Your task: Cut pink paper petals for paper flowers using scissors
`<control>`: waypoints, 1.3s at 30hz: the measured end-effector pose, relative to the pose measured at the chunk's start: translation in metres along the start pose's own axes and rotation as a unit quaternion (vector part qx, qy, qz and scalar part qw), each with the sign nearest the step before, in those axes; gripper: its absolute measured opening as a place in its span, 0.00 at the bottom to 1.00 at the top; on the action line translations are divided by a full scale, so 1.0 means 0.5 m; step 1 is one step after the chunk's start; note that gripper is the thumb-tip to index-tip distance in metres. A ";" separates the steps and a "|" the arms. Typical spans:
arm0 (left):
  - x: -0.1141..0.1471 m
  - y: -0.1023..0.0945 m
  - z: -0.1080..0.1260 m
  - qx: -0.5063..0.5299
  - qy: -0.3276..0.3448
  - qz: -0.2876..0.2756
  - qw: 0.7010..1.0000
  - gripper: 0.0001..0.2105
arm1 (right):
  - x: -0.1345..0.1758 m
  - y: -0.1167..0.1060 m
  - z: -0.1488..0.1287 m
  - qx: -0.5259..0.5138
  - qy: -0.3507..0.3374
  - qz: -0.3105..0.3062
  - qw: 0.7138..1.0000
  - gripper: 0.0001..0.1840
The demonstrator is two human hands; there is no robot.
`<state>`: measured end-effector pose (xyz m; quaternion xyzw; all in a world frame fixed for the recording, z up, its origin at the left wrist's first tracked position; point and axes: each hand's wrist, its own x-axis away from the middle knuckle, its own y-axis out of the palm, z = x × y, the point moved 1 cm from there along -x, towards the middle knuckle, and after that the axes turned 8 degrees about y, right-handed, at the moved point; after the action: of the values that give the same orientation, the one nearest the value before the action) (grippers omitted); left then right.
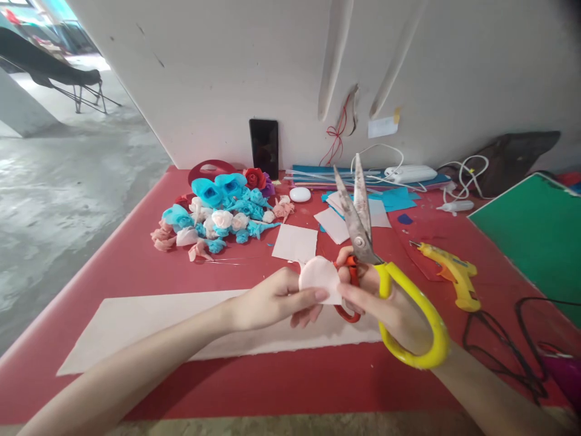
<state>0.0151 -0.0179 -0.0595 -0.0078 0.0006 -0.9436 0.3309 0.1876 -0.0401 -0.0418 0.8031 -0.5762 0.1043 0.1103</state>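
Observation:
My left hand [276, 300] pinches a small pale pink paper piece [319, 275] with a rounded top edge, thumb across its front. My right hand [399, 312] is wrapped round large scissors [360, 240], which have worn metal blades, a yellow loop and a red-orange loop. The blades point up and stand apart, away from the paper. Fingertips of my right hand touch the paper's right edge. Below both hands lies a long pale pink paper strip [149, 321] on the red table [290, 387]. A square pale pink paper piece [295, 242] lies just beyond my left hand.
Blue, white and pink paper flowers [222, 212] are heaped at the back left. A phone [264, 148] leans on the wall. More cut paper [333, 224], a yellow glue gun [449, 275] with black cord, a white power strip [411, 174] and a green board [531, 236] occupy the right.

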 end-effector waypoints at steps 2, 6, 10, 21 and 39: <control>0.001 -0.006 0.005 0.040 0.004 0.043 0.998 0.20 | -0.010 -0.004 0.002 -0.041 -0.015 0.013 0.999 0.10; 0.002 -0.028 0.008 0.214 0.052 0.100 0.970 0.21 | -0.022 -0.012 0.005 -0.155 -0.012 0.064 0.986 0.14; -0.009 -0.060 -0.008 0.354 0.069 0.128 0.924 0.18 | -0.021 -0.011 0.016 -0.203 0.019 -0.042 0.978 0.20; -0.027 -0.101 -0.043 0.395 0.095 0.235 0.883 0.15 | -0.017 -0.003 0.029 -0.204 0.112 -0.322 0.918 0.15; -0.024 -0.096 -0.037 0.351 0.101 0.257 0.895 0.16 | 0.001 -0.004 0.020 -0.190 0.144 -0.297 0.925 0.17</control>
<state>-0.0056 0.0269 -0.0778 0.2051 -0.2952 -0.7604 0.5409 0.1899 -0.0429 -0.0513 0.8778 -0.2979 0.0704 0.3686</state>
